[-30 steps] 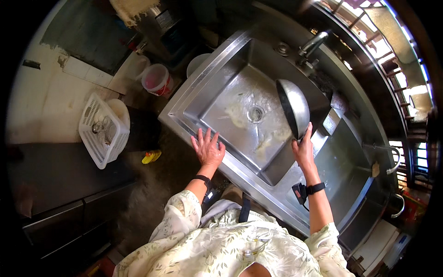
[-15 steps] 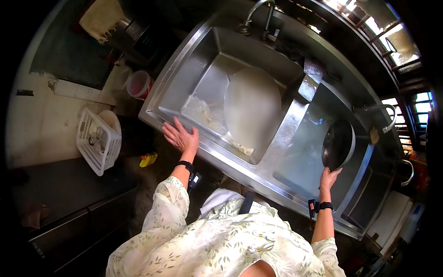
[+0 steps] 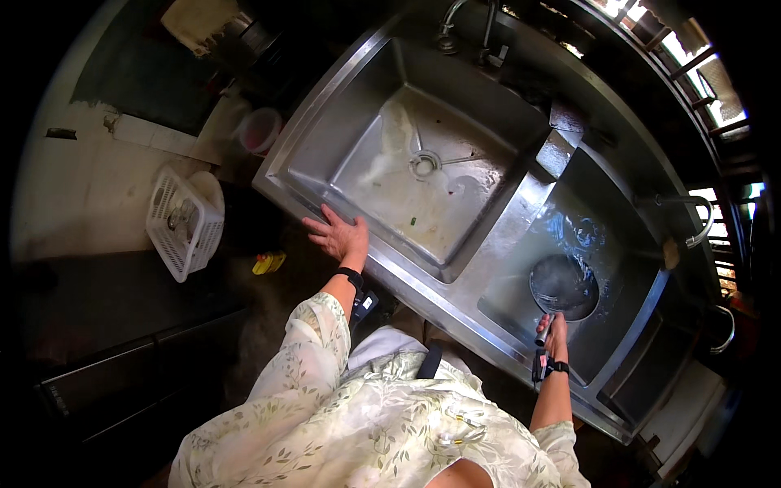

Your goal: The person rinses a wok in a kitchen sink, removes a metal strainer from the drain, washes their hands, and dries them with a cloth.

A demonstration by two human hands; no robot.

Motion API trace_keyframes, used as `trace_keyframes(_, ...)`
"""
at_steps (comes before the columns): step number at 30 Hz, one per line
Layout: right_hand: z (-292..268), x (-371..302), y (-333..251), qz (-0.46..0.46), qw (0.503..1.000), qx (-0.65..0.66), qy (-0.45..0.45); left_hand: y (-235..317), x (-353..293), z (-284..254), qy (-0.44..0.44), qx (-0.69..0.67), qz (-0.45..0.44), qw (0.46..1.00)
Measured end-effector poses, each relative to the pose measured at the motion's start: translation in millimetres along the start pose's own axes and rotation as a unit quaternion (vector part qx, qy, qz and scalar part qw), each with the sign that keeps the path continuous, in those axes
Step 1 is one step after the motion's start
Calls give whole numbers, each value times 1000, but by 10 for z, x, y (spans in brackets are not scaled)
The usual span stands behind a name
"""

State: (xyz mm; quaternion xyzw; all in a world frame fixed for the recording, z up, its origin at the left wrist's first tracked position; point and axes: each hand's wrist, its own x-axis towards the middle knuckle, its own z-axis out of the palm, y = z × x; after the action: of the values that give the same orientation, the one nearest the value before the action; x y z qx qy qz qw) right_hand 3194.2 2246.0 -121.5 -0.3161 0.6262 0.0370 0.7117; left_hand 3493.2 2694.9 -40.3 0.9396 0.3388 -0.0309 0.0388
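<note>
Right hand (image 3: 555,335) is gripping the single-handled wok (image 3: 569,302), fingers curling round its handle (image 3: 543,332); wok is sitting in water (image 3: 576,232) right of the divider (image 3: 511,221). Likely scooping; lifting would be calling for a firm, level grip. Left hand (image 3: 340,240) is spreading its fingers by the sink rim (image 3: 407,282), left of the divider, contact unclear. Versus half a second ago: wok is lying lower, nearer the divider; blurred pale sheet left of it is no longer showing.

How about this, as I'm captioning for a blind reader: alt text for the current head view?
The person's right hand holds a round metal pan by its handle in the water of a steel sink's right basin. The open left hand is by the front rim of the left basin, where pale residue lies around the drain.
</note>
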Motion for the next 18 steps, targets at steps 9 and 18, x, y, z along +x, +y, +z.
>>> trace_keyframes(9, 141, -1174, -200, -86, 992, -40, -86, 82, 3, -286, -59, -88, -84, 991)
trace_keyframes(18, 1083, -1961, -622, -134, 950, -237, -156, 21, 60, -219, -61, -73, -47, 994)
